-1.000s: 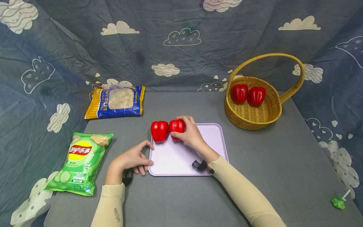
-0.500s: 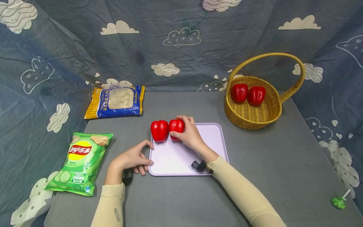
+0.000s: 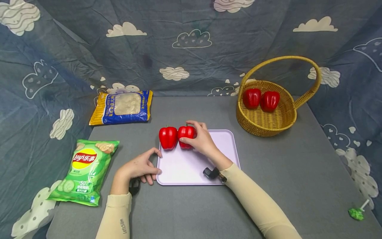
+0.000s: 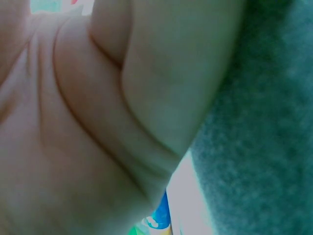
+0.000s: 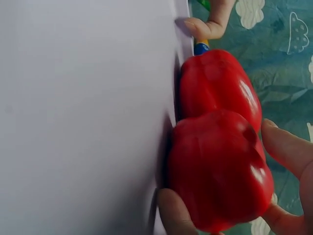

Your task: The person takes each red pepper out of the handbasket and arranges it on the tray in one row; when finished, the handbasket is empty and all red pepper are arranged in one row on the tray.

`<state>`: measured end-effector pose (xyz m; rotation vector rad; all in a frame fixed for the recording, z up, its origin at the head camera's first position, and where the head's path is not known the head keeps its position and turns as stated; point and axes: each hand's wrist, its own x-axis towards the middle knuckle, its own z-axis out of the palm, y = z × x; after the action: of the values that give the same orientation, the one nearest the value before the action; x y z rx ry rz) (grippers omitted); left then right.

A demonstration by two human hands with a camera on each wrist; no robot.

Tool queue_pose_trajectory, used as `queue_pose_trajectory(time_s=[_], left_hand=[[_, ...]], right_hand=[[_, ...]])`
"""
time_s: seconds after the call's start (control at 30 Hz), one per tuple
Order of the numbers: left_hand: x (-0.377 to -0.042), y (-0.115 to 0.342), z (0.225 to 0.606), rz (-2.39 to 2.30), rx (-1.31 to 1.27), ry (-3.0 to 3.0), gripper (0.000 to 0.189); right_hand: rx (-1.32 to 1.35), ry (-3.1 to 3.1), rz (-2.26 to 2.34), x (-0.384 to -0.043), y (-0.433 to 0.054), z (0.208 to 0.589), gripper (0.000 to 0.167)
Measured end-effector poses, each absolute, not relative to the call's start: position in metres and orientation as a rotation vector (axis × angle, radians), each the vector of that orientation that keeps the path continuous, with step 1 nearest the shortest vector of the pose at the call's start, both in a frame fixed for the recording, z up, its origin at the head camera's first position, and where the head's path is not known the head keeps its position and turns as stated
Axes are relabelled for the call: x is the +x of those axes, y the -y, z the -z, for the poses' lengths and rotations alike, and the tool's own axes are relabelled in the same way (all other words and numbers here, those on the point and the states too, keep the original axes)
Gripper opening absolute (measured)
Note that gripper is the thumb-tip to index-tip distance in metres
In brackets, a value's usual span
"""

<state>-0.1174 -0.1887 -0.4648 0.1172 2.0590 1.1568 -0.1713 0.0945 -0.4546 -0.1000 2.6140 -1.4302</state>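
A lilac tray [image 3: 194,169] lies on the grey table with two red bell peppers near its far left corner. My right hand [image 3: 201,139] holds the right-hand bell pepper [image 3: 185,136], thumb at the near side and fingers at the far side. That pepper sits against the left-hand bell pepper [image 3: 168,138]. In the right wrist view the held bell pepper [image 5: 217,171] is in front, with fingers on both sides. My left hand [image 3: 138,167] rests at the tray's left edge, thumb and index finger spread along the rim. Its palm fills much of the left wrist view.
A wicker basket [image 3: 253,127] with a tall handle stands back right, two red bell peppers [image 3: 270,101] inside. A pasta bag [image 3: 122,108] lies back left. A green crisps bag [image 3: 85,172] is at left. A small green item with a white stalk [image 3: 356,213] lies far right.
My right hand has shifted very slightly to the right at the right-hand bell pepper, whose stem now shows. The left hand and the tray have stayed in place.
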Motion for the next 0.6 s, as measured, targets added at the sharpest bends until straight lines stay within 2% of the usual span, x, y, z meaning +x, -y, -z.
queue_pose_trajectory(time_s=[0.27, 0.6], left_hand=[[-0.117, 0.189, 0.465, -1.165, 0.146, -2.058, 0.059], [-0.117, 0.191, 0.465, -1.164, 0.203, -2.024, 0.051]], right_hand=[[-0.095, -2.584, 1.498, -0.176, -0.117, 0.434, 0.077], [0.022, -2.608, 1.693, -0.185, -0.174, 0.392, 0.078]])
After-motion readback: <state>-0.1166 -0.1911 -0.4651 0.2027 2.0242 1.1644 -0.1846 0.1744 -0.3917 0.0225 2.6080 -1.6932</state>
